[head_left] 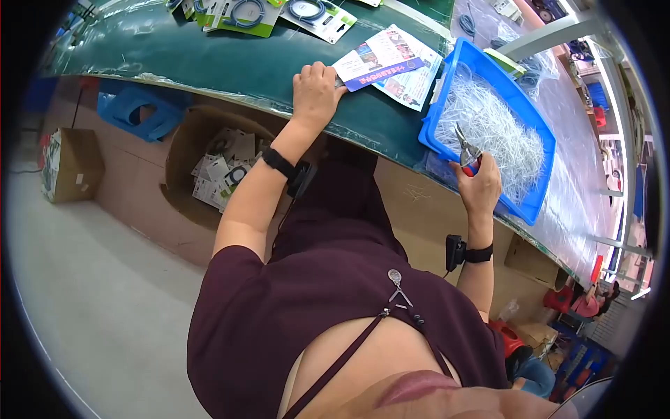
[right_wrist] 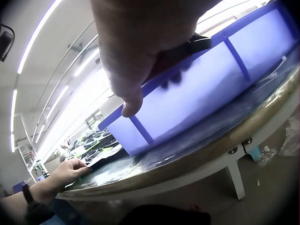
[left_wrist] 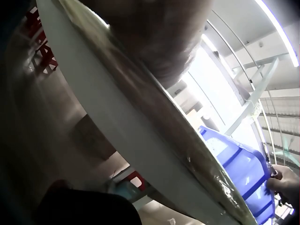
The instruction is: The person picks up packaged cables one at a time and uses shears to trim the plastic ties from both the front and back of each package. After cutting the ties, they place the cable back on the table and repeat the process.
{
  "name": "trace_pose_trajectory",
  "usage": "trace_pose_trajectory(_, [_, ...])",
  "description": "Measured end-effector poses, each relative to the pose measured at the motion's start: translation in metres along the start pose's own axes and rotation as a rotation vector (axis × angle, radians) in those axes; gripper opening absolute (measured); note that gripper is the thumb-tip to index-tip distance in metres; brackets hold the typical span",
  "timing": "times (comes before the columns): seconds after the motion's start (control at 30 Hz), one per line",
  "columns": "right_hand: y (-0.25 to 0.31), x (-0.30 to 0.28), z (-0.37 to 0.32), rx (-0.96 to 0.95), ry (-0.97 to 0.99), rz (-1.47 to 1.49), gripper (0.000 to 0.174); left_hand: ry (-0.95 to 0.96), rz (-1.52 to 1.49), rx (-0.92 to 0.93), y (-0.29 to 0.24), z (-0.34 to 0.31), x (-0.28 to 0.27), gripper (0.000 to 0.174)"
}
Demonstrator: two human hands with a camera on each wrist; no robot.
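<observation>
In the head view my left hand [head_left: 317, 94] is at the front of the green table, thumb and curled fingers pinching the near left corner of a purple-and-white printed card [head_left: 382, 61]. This card overlaps a second printed sheet [head_left: 413, 82]. My right hand [head_left: 481, 187] grips a pair of cutting pliers [head_left: 469, 155] by the red handles, tips pointing away over the near wall of a blue tray [head_left: 431, 133]. Thin white offcut strips [head_left: 488, 119] fill the tray. In the right wrist view, the right hand [right_wrist: 150, 51] hides most of the pliers.
Carded blue cables [head_left: 244, 12] lie at the back left of the green table [head_left: 174, 56]. Below the table edge are an open carton [head_left: 181, 174] of packages and a blue stool [head_left: 139, 112]. A metal frame post [head_left: 551, 38] stands beyond the tray.
</observation>
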State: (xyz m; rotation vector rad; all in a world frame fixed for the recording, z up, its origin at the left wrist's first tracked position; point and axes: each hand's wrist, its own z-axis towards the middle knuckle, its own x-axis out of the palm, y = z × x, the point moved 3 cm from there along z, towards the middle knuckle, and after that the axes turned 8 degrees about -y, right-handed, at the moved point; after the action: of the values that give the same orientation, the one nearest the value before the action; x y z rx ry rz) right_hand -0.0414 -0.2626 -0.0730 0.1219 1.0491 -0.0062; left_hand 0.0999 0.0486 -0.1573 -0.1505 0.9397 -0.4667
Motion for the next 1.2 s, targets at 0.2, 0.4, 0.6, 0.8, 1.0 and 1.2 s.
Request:
trace_pose_trajectory(0.2, [0.007, 0.006, 0.001, -0.042, -0.118, 0.003, 0.049, -0.001, 0.061, 0.118, 0.012, 0.020, -0.011, 0.024])
trace_pose_trajectory(0.4, [-0.014, 0.009, 0.002, -0.126, -0.022, 0.147, 0.051, -0.010, -0.016, 0.055, 0.073, 0.025, -0.062, 0.021])
trace_pose_trajectory(0.6, [-0.003, 0.012, -0.002, -0.119, -0.042, 0.131, 0.050, 0.369, -0.696, -0.689, 0.144, 0.016, -0.082, 0.026])
trace_pose_trajectory(0.8, [0.002, -0.005, 0.005, 0.116, -0.173, 0.592, 0.037, 0.575, -1.245, -0.893, 0.096, 0.015, -0.078, 0.031])
trace_pose_trajectory(1.0, [0.047, -0.022, 0.013, 0.001, -0.104, 0.866, 0.024, 0.528, -1.352, -0.873, 0.018, 0.014, -0.065, 0.029])
trace_pose_trajectory(1.2, [0.042, -0.046, 0.004, 0.141, 0.134, 0.982, 0.023, 0.259, -0.491, -0.188, 0.035, 0.011, -0.076, 0.023])
